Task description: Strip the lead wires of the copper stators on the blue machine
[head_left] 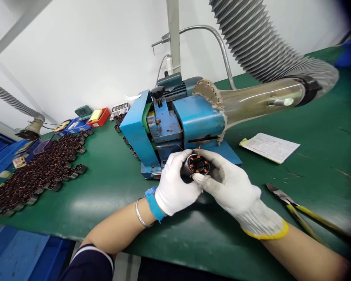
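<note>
Between both gloved hands is a motor stator (197, 164), a short metal ring with copper windings and black insulation inside. Its open face is turned up toward me. My left hand (177, 183), in a thin white glove, wraps its left side. My right hand (226, 175), in a knitted white glove with a yellow cuff, closes round the right side, thumb at the near rim. Thin copper wire ends (199, 150) stick up at the stator's far edge. Just behind the hands stands a blue belt-driven machine (203, 121) with a slot in its front cover.
Many similar stators (46, 171) stand in rows at the left. Yellow-handled pliers (292, 205) and wire scraps lie at the right, near a paper sheet (270, 147). A clear extraction tube (257, 102) joins the machine to a grey hose (260, 39). Small bins (99, 119) line the back.
</note>
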`<state>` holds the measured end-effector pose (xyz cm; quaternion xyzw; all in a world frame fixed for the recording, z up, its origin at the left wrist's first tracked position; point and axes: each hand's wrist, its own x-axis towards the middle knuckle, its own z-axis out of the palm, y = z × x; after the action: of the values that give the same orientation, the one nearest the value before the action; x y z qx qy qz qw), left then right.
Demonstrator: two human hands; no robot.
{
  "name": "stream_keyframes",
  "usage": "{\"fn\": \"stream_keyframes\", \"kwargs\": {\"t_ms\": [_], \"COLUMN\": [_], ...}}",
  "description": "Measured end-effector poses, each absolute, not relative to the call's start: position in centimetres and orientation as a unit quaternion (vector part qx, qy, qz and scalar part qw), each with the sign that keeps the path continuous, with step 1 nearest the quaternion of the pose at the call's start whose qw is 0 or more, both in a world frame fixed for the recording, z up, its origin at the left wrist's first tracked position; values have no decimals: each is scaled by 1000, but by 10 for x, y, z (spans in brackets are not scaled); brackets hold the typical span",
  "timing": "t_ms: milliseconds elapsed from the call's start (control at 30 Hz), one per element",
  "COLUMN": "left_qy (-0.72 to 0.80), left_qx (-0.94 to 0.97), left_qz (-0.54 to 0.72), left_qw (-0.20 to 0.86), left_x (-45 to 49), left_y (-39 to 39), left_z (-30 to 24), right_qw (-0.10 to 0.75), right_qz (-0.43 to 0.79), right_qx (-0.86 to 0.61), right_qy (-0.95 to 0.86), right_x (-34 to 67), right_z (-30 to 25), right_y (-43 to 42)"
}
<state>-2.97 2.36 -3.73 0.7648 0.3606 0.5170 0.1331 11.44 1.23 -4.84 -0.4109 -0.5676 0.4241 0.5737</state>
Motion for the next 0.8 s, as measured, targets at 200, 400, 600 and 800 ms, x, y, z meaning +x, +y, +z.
{"fn": "stream_keyframes", "kwargs": {"t_ms": [200,400,600,800], "left_qy": [392,423,413,440], "left_qx": [761,763,771,766], "left_qz": [506,474,468,452], "left_qw": [108,119,130,129], "left_x": [-28,-24,-20,-16], "left_y": [32,35,37,37], "left_z": [-29,-14,-9,-5], "right_qw": [602,633,640,641], "right_qz": [504,559,570,575], "right_qx": [-340,-292,-291,-308], "right_qy": [-518,-448,-425,-404], "right_x": [112,109,111,110], "right_z": [-41,-43,-44,-44], "right_y": [23,26,24,20]}}
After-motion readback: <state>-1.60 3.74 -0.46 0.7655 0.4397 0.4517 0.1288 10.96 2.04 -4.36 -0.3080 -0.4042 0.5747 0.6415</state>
